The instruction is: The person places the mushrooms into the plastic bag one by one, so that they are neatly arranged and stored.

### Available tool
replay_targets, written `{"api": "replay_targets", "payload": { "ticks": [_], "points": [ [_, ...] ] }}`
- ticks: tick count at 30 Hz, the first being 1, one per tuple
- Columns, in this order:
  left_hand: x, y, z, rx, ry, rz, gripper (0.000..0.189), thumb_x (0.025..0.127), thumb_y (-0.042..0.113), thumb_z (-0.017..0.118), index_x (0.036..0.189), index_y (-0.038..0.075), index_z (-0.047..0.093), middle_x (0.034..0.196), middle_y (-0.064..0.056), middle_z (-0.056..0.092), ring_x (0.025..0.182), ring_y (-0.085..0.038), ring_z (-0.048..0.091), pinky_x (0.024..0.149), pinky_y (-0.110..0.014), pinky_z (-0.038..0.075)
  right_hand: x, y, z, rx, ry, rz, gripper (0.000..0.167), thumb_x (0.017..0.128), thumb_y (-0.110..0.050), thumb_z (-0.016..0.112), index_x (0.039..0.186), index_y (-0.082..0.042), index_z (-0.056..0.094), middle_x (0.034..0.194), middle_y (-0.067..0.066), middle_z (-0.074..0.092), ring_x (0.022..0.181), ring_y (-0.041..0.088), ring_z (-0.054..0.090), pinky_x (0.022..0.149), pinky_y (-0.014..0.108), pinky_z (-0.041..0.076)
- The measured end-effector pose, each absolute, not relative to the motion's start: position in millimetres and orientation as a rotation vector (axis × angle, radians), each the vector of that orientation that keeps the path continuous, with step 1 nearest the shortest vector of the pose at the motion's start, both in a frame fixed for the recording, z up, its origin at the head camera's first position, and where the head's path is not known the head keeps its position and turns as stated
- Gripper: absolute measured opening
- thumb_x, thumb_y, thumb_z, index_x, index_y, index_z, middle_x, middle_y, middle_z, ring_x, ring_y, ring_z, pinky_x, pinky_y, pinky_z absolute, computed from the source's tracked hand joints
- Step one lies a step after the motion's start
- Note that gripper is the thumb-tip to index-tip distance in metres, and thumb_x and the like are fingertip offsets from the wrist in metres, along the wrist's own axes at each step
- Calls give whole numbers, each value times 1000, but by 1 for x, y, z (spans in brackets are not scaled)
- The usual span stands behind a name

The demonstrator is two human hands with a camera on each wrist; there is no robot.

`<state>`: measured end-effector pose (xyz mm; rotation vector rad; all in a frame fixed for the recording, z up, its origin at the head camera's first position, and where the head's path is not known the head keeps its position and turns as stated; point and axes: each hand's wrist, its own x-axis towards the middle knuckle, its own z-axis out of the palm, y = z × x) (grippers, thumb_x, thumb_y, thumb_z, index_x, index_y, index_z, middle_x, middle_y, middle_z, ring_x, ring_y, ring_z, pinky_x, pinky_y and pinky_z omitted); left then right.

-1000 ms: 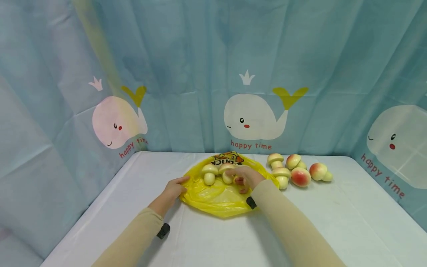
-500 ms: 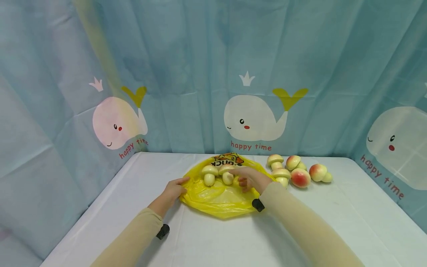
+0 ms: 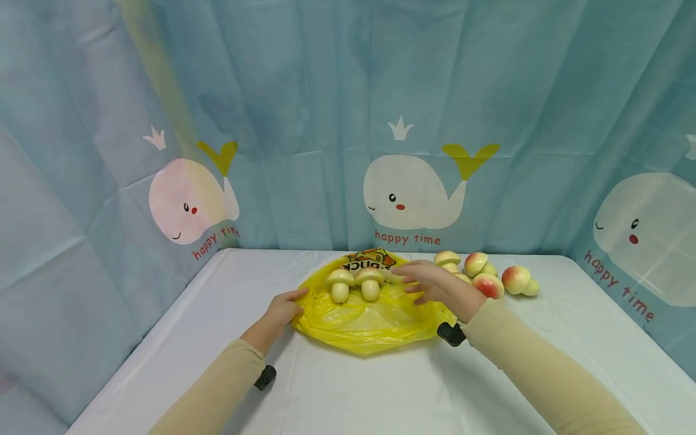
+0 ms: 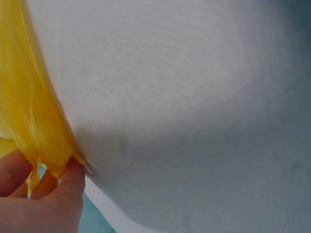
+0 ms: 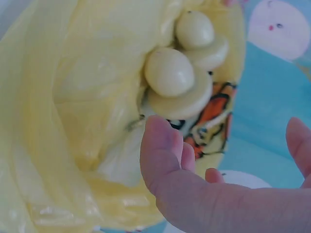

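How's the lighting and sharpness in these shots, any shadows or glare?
Head view: fairly even light, clear, a soft shadow below the right sleeve on the white table; left wrist: dim, with broad shadow darkening the lower right; right wrist: hazy, pale sheen on the yellow bag and two mushrooms.

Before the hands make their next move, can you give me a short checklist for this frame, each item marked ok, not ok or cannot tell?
1. Left hand secures the yellow bag: ok, it pinches the edge.
2. Right hand free: ok, fingers extended, holding nothing.
3. Left mushroom and right mushroom within the bag's outline: ok, side by side.
4. All pieces on the bag: not ok, red-tinged pieces and more mushrooms lie to its right.
5. Gap between the bag and the nearest outside mushroom: cannot tell, the right hand and wrist block it in the head view.
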<state>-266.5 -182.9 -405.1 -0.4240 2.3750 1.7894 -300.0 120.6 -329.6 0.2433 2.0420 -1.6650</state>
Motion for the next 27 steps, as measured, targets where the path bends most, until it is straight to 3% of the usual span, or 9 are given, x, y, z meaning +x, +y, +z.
{"api": "replay_targets", "payload": {
  "ticks": [7, 14, 21, 27],
  "points": [
    [-266, -184, -407, -423, 2374, 1789, 57, 88, -15, 45, 142, 2, 47, 154, -25, 26, 138, -40, 29, 107, -46, 36, -288, 141, -318, 145, 2055, -1690, 73, 98, -29, 56, 153, -2, 16, 149, 27, 29, 133, 43, 32, 103, 60, 33],
    [-265, -183, -406, -422, 2377, 1786, 56, 89, -14, 45, 142, 1, 47, 154, -25, 26, 138, -40, 29, 107, -46, 36, -280, 164, -317, 130, 2111, -1676, 78, 98, -34, 55, 154, -1, 12, 151, 28, 27, 132, 43, 33, 95, 54, 40],
    [-264, -183, -404, -417, 2381, 1781, 55, 89, -13, 46, 142, 2, 48, 153, -25, 26, 139, -41, 27, 108, -46, 34, -271, 186, -316, 114, 2178, -1663, 81, 97, -34, 55, 154, -1, 9, 151, 29, 25, 136, 47, 27, 100, 58, 36],
    [-264, -184, -404, -424, 2386, 1779, 55, 89, -13, 46, 142, 2, 48, 154, -24, 27, 139, -40, 27, 109, -46, 34, -268, 200, -319, 132, 2194, -1688, 79, 99, -33, 53, 156, -5, 5, 154, 29, 17, 136, 48, 24, 89, 48, 41]
  ]
}}
